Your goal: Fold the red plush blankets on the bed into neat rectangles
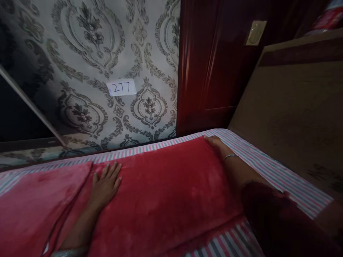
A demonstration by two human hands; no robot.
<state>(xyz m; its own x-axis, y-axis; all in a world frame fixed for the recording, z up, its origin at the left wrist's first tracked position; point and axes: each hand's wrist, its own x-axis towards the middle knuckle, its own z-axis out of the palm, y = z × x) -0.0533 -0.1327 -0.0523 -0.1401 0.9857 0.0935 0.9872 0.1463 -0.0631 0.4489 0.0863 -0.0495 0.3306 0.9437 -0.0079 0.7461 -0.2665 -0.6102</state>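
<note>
A plush red blanket (166,192) lies folded in a thick flat layer on a striped sheet (225,246). My left hand (105,187) rests flat on its top with the fingers spread, close to a dark-edged fold. To the left of that fold is a lighter pinkish-red part (34,200) of plush cloth. At the blanket's far right corner, my right hand (217,144) curls around the edge, fingers partly hidden. A thin bangle (230,156) circles the right wrist, and a dark red sleeve covers that arm.
Behind the bed stands a wall with patterned wallpaper (144,32), bearing a paper label (122,87) marked 277. Right of it is a dark red wooden panel (206,71). A brown board (289,107) borders the bed's right side. A dark screen-like panel (21,107) leans at left.
</note>
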